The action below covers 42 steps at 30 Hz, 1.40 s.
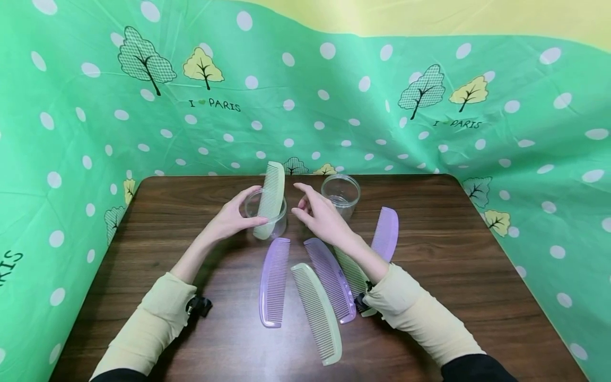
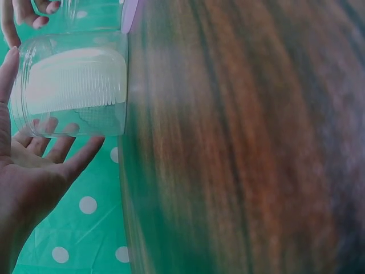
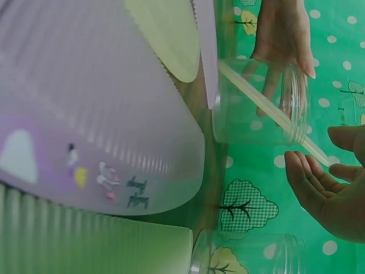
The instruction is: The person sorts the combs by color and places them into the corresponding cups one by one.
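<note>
A pale green comb (image 1: 273, 185) leans in the left clear jar (image 1: 279, 227), its upper end sticking out above the rim. My left hand (image 1: 232, 215) grips this jar from the left side, thumb in front and fingers round the back. Just right of the comb, my right hand (image 1: 325, 216) hangs with relaxed fingers, holding nothing. In the right wrist view a small gap seems to part its fingertips from the tip of the leaning comb (image 3: 268, 108). Behind the right hand stands a second clear jar (image 1: 341, 187), with no comb visible inside.
Nearer on the wooden table (image 1: 229, 339) lie a purple comb (image 1: 274, 284), a green comb (image 1: 319, 315) and another purple comb (image 1: 330, 278). My right forearm partly covers a second green comb (image 1: 350, 270) and a purple comb (image 1: 385, 233). Green patterned cloth (image 1: 305, 106) walls the back and sides.
</note>
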### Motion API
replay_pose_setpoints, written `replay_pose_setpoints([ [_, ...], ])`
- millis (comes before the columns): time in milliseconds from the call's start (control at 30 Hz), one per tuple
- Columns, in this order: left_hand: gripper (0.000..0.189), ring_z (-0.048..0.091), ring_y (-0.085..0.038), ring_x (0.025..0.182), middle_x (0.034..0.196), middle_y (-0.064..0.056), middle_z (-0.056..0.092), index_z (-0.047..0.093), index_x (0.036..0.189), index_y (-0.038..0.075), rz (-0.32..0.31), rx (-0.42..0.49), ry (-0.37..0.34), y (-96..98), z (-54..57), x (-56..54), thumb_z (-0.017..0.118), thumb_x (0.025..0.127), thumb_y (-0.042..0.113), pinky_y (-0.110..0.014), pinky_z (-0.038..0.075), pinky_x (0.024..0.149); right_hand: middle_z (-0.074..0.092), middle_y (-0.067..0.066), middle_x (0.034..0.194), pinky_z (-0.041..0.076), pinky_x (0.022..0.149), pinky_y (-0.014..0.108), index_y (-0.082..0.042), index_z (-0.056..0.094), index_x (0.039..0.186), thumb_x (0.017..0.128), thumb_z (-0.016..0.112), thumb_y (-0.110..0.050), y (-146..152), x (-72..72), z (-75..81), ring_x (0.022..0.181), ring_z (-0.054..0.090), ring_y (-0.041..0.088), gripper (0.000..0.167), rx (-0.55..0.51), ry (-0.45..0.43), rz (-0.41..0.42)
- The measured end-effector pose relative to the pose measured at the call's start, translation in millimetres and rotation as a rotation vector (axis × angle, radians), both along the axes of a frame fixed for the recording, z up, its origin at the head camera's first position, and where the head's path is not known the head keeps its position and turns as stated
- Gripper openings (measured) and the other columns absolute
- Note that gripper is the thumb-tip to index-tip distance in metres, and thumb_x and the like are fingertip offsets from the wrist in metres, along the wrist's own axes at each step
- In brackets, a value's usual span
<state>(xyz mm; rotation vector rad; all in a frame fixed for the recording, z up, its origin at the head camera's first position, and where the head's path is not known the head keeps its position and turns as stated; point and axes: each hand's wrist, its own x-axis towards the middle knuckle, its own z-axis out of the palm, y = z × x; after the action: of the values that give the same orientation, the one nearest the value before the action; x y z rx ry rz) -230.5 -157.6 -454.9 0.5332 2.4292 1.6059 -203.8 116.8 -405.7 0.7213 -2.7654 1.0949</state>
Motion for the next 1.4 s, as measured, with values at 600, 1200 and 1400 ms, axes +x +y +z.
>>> replay_pose_setpoints([
  [600, 0.089, 0.043, -0.032, 0.15, 0.162, -0.007, 0.045, 0.034, 0.16, 0.019, 0.003, -0.011, -0.001, -0.8, -0.2, -0.2, 0.085, 0.087, 0.027, -0.055, 0.045, 0.111, 0.067, 0.005, 0.106, 0.057, 0.078, 0.035, -0.017, 0.038, 0.156, 0.101, 0.068, -0.023, 8.0, 16.4, -6.0, 0.087, 0.064, 0.015, 0.064, 0.05, -0.055, 0.04],
  [1200, 0.089, 0.043, -0.034, 0.149, 0.163, -0.008, 0.044, 0.033, 0.16, 0.016, -0.003, -0.011, 0.01, -0.6, 0.1, 1.0, 0.084, 0.087, 0.025, -0.053, 0.047, 0.106, 0.07, 0.009, 0.112, 0.055, 0.079, 0.035, -0.017, 0.038, 0.157, 0.1, 0.069, -0.026, 14.1, 31.1, -7.6, 0.09, 0.066, 0.017, 0.065, 0.129, -0.077, 0.053],
  [1400, 0.089, 0.042, -0.037, 0.15, 0.163, -0.008, 0.044, 0.033, 0.16, 0.018, -0.005, 0.003, 0.012, -0.1, -0.1, 0.5, 0.084, 0.087, 0.024, -0.054, 0.047, 0.108, 0.07, 0.014, 0.116, 0.055, 0.083, 0.038, -0.015, 0.036, 0.158, 0.1, 0.069, -0.026, 15.7, 37.0, -9.3, 0.094, 0.068, 0.025, 0.068, 0.141, -0.107, 0.07],
])
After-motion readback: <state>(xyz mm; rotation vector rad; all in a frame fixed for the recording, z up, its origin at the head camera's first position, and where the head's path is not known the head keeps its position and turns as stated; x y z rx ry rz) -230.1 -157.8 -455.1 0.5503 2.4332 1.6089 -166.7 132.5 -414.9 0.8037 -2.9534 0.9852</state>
